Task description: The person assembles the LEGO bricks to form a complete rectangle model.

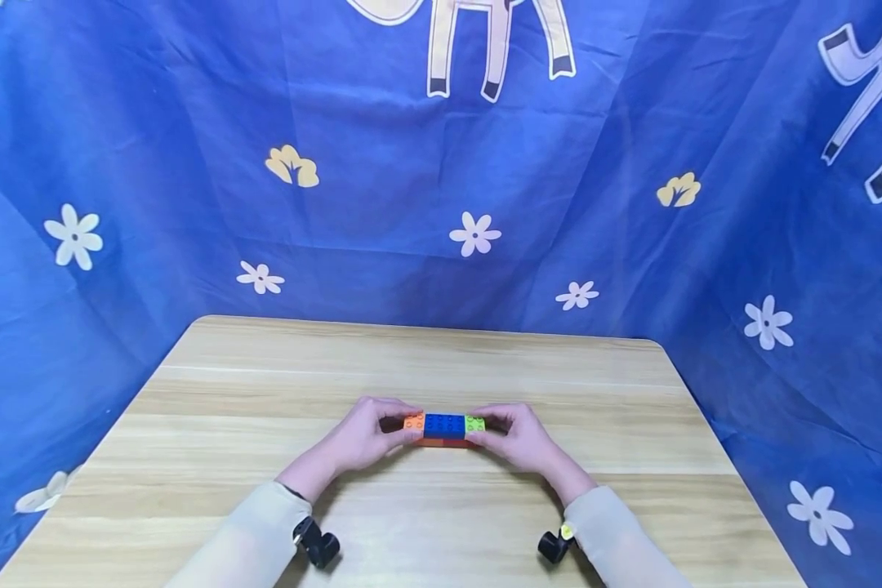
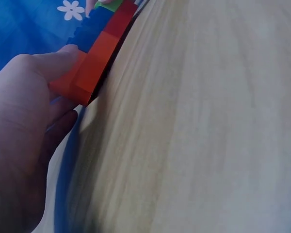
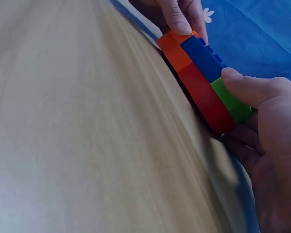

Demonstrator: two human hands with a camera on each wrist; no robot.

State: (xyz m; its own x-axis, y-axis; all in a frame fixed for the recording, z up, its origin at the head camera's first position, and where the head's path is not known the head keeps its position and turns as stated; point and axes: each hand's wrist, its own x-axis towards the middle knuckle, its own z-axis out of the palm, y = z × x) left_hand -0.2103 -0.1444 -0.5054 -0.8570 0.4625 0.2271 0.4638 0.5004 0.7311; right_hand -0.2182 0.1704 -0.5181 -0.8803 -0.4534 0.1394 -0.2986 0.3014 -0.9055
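Observation:
A two-layer block of toy building bricks is between both hands over the middle of the table. Its top row has an orange brick (image 1: 414, 422) on the left, a longer blue brick (image 1: 444, 425) in the centre and a green brick (image 3: 232, 101) on the right. Below them run an orange brick (image 3: 175, 54) and a red brick (image 3: 206, 97). My left hand (image 1: 360, 433) grips the orange end between thumb and fingers. At the green end, my right hand (image 1: 520, 438) does the same. The fingers behind the block are partly hidden.
The wooden table (image 1: 559, 367) has rounded far corners. A blue cloth (image 1: 382, 204) printed with flowers and animals hangs behind it and along both sides. A small black device (image 1: 316, 543) sits at the left wrist, another black device (image 1: 554, 545) at the right.

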